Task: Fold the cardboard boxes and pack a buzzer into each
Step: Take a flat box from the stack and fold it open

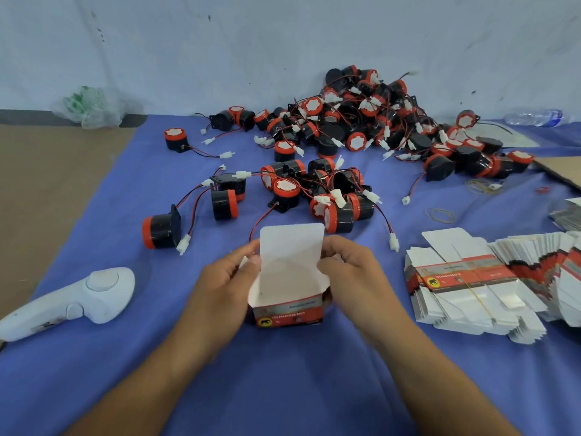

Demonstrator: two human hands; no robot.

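A small cardboard box (290, 278), white inside with a red and grey printed front, stands open on the blue cloth (283, 372) with its top flap upright. My left hand (223, 284) grips its left side and side flap. My right hand (355, 272) grips its right side, fingers curled at the right flap. The inside of the box looks empty. A big heap of black and red buzzers (361, 121) with red-black wires lies beyond, and loose buzzers (162, 229) lie nearer. Flat unfolded boxes (465, 281) are stacked at the right.
A white handheld controller (78, 297) lies at the left on the cloth. Rubber bands (440, 214) lie at the right. A plastic bag (91, 108) and a water bottle (534, 116) sit against the wall. Brown cardboard (562, 171) is at the right edge.
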